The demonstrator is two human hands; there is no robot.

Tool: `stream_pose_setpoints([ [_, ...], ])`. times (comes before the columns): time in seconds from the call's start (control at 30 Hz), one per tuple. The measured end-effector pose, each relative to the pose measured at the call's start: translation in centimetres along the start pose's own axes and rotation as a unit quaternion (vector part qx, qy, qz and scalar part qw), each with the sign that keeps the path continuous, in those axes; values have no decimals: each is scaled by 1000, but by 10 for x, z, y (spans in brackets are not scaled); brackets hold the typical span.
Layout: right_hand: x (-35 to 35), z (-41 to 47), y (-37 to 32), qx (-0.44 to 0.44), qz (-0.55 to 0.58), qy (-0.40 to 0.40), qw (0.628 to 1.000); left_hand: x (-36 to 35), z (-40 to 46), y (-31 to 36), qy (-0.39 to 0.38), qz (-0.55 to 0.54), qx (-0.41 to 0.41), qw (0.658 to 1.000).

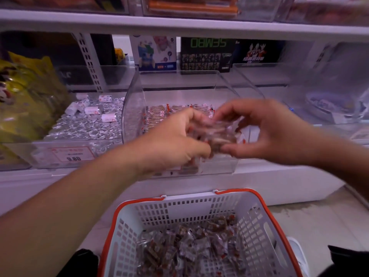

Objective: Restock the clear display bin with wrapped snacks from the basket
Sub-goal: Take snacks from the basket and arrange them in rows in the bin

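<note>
Head view shows both hands meeting at frame centre over the clear bin (131, 108), sharing one bundle of wrapped snacks (217, 134). The left hand (175, 140) comes in from the lower left with fingers curled round the bundle's near side; the right hand (265, 130) comes from the right edge, thumb below and fingers arched over the top, pinching the far side. Motion blur smears the wrappers, so the number of packets cannot be told. Two hands on one clump most likely keeps loose, slippery packets from spilling while they are carried over the bin's front wall, and lets them be set down together rather than dropped.

The bundle sits directly between the two palms, touching both, above the front part of the bin. Behind the hands, toward the upper middle, rows of red-and-white packets (159, 113) already line the bin's floor, so the handful seems meant for the front part, though the hands hide that area.

The basket (257, 222), white with an orange rim, stands at the bottom centre, right below the hands and just in front of the shelf, probably parked there so each scoop is a short lift. More snacks cover its bottom, so plenty of restocking is left.

To the left, a neighbouring bin holds silver-wrapped sweets (87, 124) behind a price tag (71, 154).
</note>
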State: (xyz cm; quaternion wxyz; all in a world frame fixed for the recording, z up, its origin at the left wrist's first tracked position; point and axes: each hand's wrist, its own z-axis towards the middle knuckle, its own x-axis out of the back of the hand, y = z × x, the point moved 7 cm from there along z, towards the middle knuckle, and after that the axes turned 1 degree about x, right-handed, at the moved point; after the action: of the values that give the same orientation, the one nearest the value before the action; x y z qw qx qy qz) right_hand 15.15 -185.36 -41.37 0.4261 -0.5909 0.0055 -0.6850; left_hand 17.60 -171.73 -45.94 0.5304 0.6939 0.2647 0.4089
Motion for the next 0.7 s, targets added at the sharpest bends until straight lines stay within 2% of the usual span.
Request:
stream_pose_setpoints([
  [0.1, 20, 29, 10, -29, -37, -10, 999, 14, 21, 15, 40, -6, -32, 999],
  [0.2, 21, 52, 23, -36, -102, -25, 994, 19, 44, 11, 55, -27, -31, 998],
  [0.33, 6, 65, 43, -64, -147, -89, 983, 17, 66, -9, -9, -7, 2, 1000],
  [0.43, -7, 68, 56, -69, -231, -147, 959, 26, 74, -25, -42, 75, 16, 996],
  [0.53, -15, 70, 59, -49, -338, -206, 917, 43, 79, -33, -19, 174, -12, 985],
  [0.7, -33, 79, 61, -36, -377, -264, 887, 29, 88, -44, -35, 233, -27, 971],
])
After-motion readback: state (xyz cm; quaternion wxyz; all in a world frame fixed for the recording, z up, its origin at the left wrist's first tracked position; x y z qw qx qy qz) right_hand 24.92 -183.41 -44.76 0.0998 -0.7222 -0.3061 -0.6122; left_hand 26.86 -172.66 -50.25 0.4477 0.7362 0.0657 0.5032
